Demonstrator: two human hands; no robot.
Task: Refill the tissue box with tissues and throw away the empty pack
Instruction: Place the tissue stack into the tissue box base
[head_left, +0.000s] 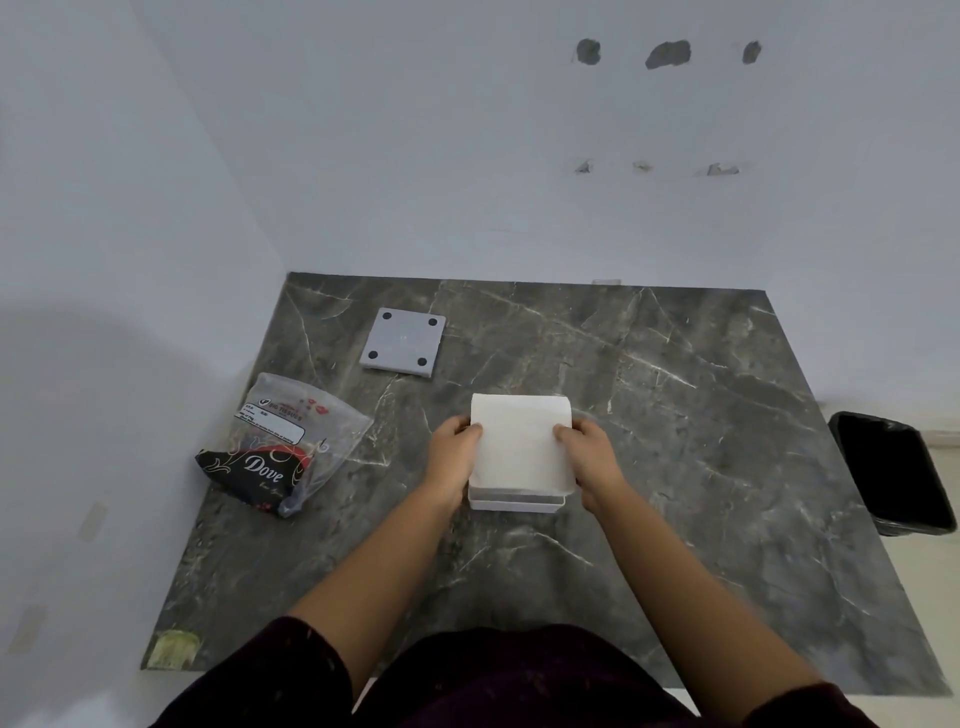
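A dark marbled table (675, 441) fills the middle of the view, set against pale walls. A black-lined bin (893, 473) is seen on the floor just past the table's right edge. On the left of the table an emptied, crumpled tissue pack (280, 447) is lying, printed with "Dove" on its dark part. Further back, a grey square base plate (404, 344) with four dark pads is lying flat, well apart from the rest.

Near the centre, a white stack of tissues (519, 441) is held over the white tissue box (516, 502), of which only the near rim is visible beneath the stack. The stack is pinched from both sides: the left hand (454, 457) is closed on its left edge, the right hand (592, 460) on its right edge, thumbs on top.

The step in hand is judged to be the seating of the stack in the box. It would best be done with the stack kept square to the box walls and lowered evenly, both edges squeezed slightly inward so that no sheets are caught or folded on the rim. How deep the stack already sits cannot be told. The plate and the pack remain to be dealt with.
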